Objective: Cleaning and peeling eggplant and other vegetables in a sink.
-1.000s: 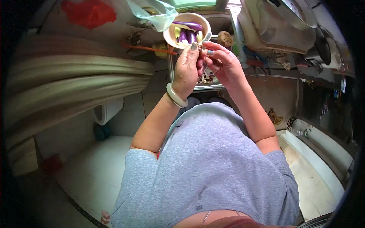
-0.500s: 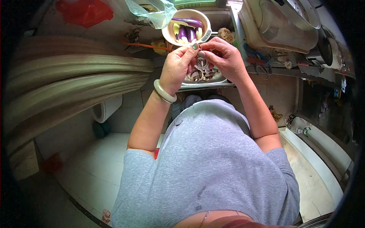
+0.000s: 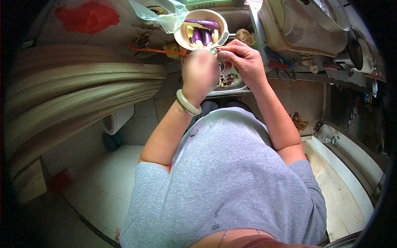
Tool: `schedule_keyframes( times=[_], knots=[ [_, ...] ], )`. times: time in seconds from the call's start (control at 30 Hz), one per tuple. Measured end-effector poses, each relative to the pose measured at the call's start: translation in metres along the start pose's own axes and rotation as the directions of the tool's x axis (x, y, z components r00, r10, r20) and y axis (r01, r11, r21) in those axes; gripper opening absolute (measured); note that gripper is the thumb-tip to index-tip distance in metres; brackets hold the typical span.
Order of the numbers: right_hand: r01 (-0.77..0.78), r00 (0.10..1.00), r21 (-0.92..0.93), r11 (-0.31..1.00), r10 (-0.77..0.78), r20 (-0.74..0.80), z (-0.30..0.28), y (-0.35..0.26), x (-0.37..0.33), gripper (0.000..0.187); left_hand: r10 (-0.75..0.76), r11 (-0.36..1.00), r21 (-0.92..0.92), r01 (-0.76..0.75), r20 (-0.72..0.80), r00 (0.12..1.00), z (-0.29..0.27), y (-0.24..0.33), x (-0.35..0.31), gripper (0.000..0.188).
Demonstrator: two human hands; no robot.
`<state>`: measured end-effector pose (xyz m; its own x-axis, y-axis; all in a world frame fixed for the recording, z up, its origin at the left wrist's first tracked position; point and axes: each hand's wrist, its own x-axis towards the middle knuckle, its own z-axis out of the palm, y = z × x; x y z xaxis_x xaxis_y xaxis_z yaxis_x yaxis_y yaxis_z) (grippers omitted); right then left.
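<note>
Just in front of the cream bowl (image 3: 179, 38), my two hands meet over the sink (image 3: 244, 89). My left hand (image 3: 200, 74), a pale bangle on its wrist, is smeared by a blur, but its thumb tip shows pressed in toward the other hand. Thumb and forefinger of my right hand (image 3: 246, 62) pinch a small thing between the hands, too small to make out. Inside the bowl lie purple eggplants (image 3: 206, 36) and pale pieces (image 3: 190, 31). Brown and whitish scraps (image 3: 227, 80) lie in the sink, partly hidden by my hands.
A clear plastic bag (image 3: 167, 16) hangs beside the bowl. Behind my right hand sits a tan scrubber (image 3: 245, 37). Scissors (image 3: 286, 74) and a large translucent tub (image 3: 306, 35) are on the right. An orange hose (image 3: 157, 51) runs at left, near a red bag (image 3: 87, 17).
My left hand has shifted right and turned, its back now covering more of the sink. The right hand stays in its pinch, almost in place.
</note>
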<state>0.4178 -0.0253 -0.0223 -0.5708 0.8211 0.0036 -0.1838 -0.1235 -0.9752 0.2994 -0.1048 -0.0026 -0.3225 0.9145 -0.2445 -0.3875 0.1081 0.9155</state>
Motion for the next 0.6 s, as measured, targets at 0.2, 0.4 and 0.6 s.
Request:
schedule_keyframes(
  times=[0.2, 0.4, 0.6],
  knots=[
    [-0.122, 0.993, 0.192, 0.974, 0.119, 0.026, -0.001, -0.001, -0.002, 0.017, 0.026, 0.999, -0.031, -0.026, -0.015, 1.0, 0.004, -0.003, 0.003, 0.019],
    [-0.326, 0.945, 0.475, 0.818, 0.29, 0.148, 0.0, -0.018, -0.004, 0.023, 0.113, 0.993, 0.045, -0.111, -0.039, 0.993, -0.004, 0.008, 0.0, 0.019],
    [0.228, 0.856, 0.276, 0.934, -0.328, 0.4, 0.016, -0.104, -0.028, 0.033, 0.047, 0.996, 0.069, -0.049, 0.027, 0.999, -0.014, -0.002, -0.008, 0.024]
  ],
)
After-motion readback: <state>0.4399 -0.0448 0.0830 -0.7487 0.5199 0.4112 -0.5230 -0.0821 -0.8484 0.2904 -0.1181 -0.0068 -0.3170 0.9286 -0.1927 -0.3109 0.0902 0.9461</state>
